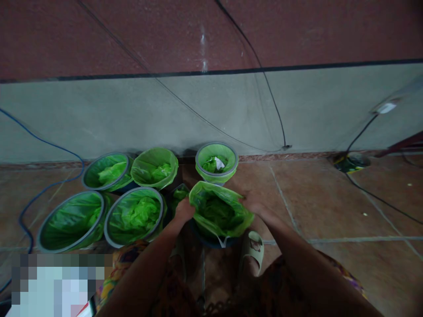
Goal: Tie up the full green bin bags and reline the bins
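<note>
A green plastic bag [220,209] sits in a dark bin [211,240] right in front of me, between my feet. My left hand [183,210] is closed on the bag's left rim. My right hand [254,203] grips the bag's right rim, its fingers partly hidden behind the plastic. The bag's mouth is spread wide between both hands and hangs loosely over the bin's top.
Several other bins lined with green bags stand to the left and behind: [71,220], [135,215], [106,171], [154,167], [216,162]. A pale sandal [253,248] is on my right foot. Cables run along the wall and tiled floor; a blue cable [39,193] loops at the left.
</note>
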The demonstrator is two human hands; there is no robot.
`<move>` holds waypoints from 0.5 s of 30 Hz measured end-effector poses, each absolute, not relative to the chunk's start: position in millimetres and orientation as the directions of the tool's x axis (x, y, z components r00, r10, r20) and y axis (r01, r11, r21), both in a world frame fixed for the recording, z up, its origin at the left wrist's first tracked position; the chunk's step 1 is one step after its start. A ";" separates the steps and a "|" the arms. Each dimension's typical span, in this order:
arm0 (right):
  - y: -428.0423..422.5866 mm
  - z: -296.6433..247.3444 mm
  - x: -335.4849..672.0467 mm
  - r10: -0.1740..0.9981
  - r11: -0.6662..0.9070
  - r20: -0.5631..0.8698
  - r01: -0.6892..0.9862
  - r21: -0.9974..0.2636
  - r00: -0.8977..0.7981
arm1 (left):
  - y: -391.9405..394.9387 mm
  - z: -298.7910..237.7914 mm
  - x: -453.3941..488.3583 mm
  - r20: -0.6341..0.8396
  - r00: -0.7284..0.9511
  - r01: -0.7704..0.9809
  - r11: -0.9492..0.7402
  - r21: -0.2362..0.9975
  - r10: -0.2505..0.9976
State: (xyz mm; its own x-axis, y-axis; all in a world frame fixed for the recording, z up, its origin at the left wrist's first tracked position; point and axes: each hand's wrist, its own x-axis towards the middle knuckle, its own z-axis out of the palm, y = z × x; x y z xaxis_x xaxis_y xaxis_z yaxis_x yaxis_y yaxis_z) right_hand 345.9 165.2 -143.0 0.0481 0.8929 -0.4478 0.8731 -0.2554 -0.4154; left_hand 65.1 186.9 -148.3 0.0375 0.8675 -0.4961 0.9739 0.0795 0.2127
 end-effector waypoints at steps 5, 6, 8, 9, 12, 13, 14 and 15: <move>167.7 -114.4 359.3 0.915 -0.297 -0.365 0.901 -0.317 0.174 | 197.2 -128.1 51.4 -0.433 -0.070 0.978 0.147 0.146 0.898; 167.5 -107.6 365.7 0.917 -0.314 -0.345 0.898 -0.308 0.203 | 199.6 -123.8 46.9 -0.424 -0.083 0.979 0.153 0.134 0.902; 166.3 -96.7 380.2 0.903 -0.367 -0.341 0.881 -0.297 0.261 | 203.9 -117.0 37.5 -0.398 -0.110 0.980 0.167 0.112 0.911; 165.3 -93.3 387.3 0.890 -0.392 -0.361 0.873 -0.289 0.280 | 205.7 -115.0 33.1 -0.384 -0.126 0.979 0.177 0.100 0.915; 162.8 -93.1 401.4 0.849 -0.401 -0.447 0.895 -0.197 0.282 | 208.4 -115.2 23.9 -0.376 -0.170 0.976 0.210 0.066 0.911; 162.3 -96.0 402.4 0.838 -0.387 -0.468 0.910 -0.149 0.280 | 208.5 -116.9 22.5 -0.381 -0.178 0.975 0.216 0.058 0.907; 161.9 -99.8 401.1 0.829 -0.376 -0.480 0.921 -0.100 0.286 | 208.5 -119.0 21.8 -0.386 -0.180 0.975 0.216 0.052 0.905; 161.6 -104.2 397.9 0.821 -0.374 -0.486 0.925 -0.060 0.300 | 208.3 -121.2 21.7 -0.391 -0.176 0.976 0.211 0.048 0.903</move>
State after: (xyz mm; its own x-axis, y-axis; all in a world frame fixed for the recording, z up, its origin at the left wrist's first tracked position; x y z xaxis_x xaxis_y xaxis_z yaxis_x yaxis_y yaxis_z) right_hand 397.9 161.6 -104.2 0.3001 0.8209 -0.4859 0.9255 -0.3740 -0.0601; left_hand 21.7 208.3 -121.2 -0.1760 0.9035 -0.3908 0.9764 0.2108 0.0475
